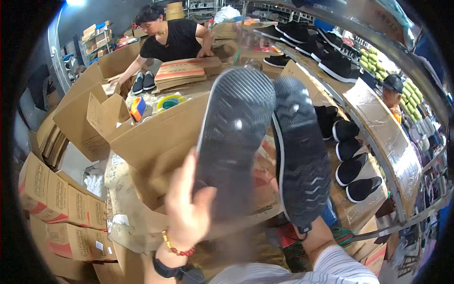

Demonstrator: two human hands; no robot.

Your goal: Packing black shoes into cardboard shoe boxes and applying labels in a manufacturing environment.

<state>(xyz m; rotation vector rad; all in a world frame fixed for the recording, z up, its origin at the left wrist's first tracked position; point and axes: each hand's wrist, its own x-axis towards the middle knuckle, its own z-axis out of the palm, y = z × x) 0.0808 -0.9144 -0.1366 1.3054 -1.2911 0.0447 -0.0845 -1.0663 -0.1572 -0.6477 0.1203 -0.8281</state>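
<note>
Two black shoes with pale edges are held up close, their dark ridged soles facing me. My left hand point(187, 208) grips the left shoe point(231, 142) near its narrower lower end, thumb across the sole and fingers along the left side. My right hand point(314, 231) is mostly hidden behind the right shoe point(302, 156), which it holds up; only the wrist area shows below it. The two shoes overlap slightly near their toes. Behind them stands an open cardboard box point(161, 146) on the table. Some blur covers the left shoe's lower part.
Pairs of black shoes point(352, 168) line the shelf on the right, with more shoes point(336, 61) above. Across the table a co-worker point(177, 40) reaches over flattened cardboard point(179, 73). Stacked cartons point(71, 203) stand at left. Another person point(392, 92) is beyond the rack.
</note>
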